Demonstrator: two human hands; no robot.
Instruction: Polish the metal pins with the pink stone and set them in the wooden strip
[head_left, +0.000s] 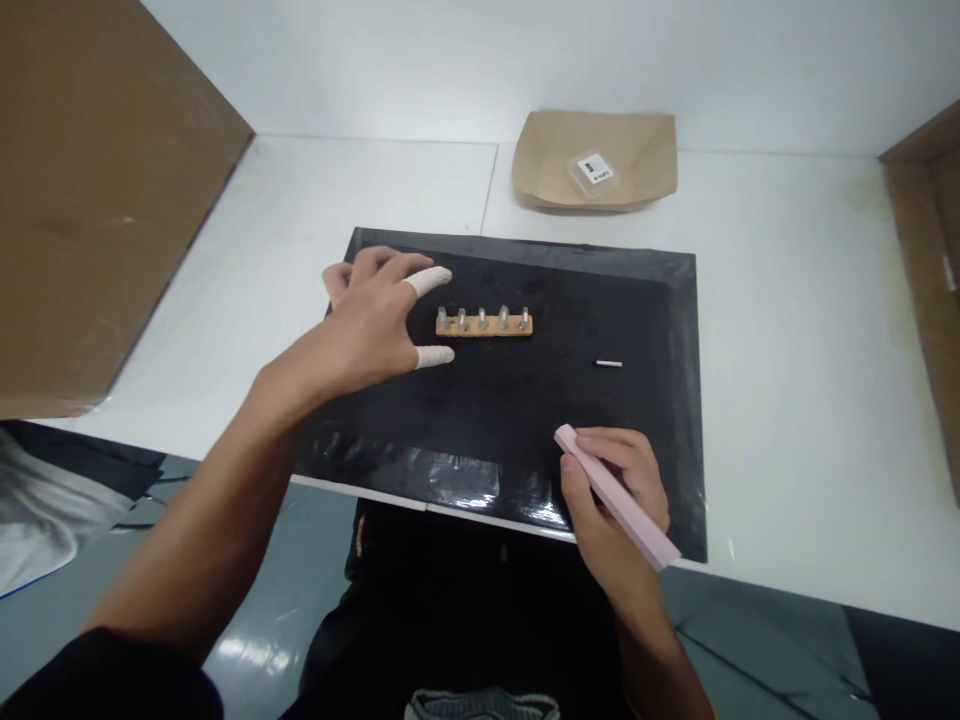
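A narrow wooden strip lies on the black mat, with several small clear pieces standing along it. Just left of the strip is my left hand, its thumb and index finger spread apart, both wearing white finger cots, with nothing between them. My right hand holds a long pale pink bar, slanted from upper left to lower right, near the mat's front edge. A short thin rod, white with a dark end, rests on the mat above my right hand.
Behind the mat on the white table stands a brown paper tray with a small clear labelled box in it. A large cardboard panel is at the left, and a brown box edge at the right.
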